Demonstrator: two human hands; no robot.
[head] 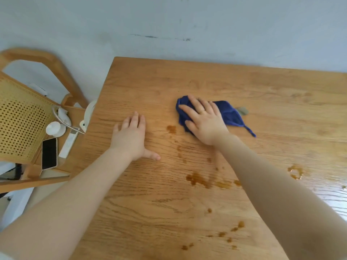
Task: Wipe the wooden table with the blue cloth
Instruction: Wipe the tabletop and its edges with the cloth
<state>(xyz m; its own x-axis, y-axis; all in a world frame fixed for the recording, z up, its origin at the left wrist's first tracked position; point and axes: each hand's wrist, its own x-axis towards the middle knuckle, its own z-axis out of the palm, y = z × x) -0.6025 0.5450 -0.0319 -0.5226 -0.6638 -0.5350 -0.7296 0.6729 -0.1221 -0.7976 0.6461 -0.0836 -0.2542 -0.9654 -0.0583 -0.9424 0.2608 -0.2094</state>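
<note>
The wooden table [262, 87] fills most of the view. A crumpled blue cloth [228, 113] lies on it right of centre, and my right hand [203, 121] presses flat on the cloth's left part with straight, spread fingers. My left hand [132, 136] rests flat on the bare wood to the left, palm down, thumb out. Brown sticky stains mark the table: one [171, 128] between the hands, a larger smear [206, 182] nearer me, a ring-shaped one [295, 171] at the right, and several small spots [228, 234] by the near edge.
A small grey scrap [243, 110] lies just behind the cloth. Left of the table stands a wooden chair [24, 117] with a cane back; on its seat lie a phone [49, 153], a white remote [68, 145] and small white items [55, 128]. A pale wall [169, 25] runs behind.
</note>
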